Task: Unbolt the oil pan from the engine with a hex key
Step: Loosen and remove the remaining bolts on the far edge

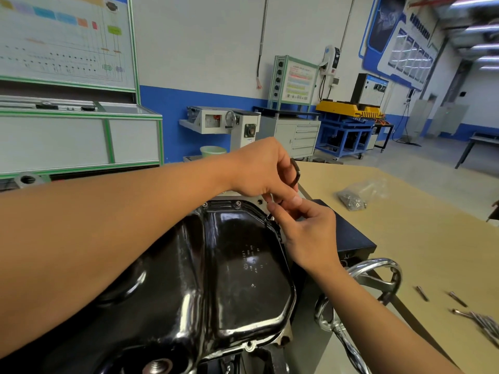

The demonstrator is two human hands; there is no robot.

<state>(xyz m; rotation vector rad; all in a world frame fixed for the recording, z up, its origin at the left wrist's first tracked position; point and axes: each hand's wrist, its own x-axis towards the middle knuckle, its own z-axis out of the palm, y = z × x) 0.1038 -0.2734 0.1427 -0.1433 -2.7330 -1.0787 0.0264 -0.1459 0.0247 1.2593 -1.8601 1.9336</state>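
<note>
Head view. We log one black oil pan (243, 265), centre, seated on the engine, bolts (237, 203) visible in its far rim. Left hand (259, 168): curled round a dark hex key (295, 172) above the pan's far right corner. Right hand (305, 228): fingertips drawn together at that corner; whether they grip anything, we cannot tell. Tan worktop (405, 238), right: bagged fasteners (356, 197), loose metal tools (480, 322).

Oil pan (243, 265): glossy black, stamped, seated face-up on the engine (285, 339). Bolts (238, 203) sit in the far flange. Hex key (295, 174): dark, above the pan's far right corner.
</note>
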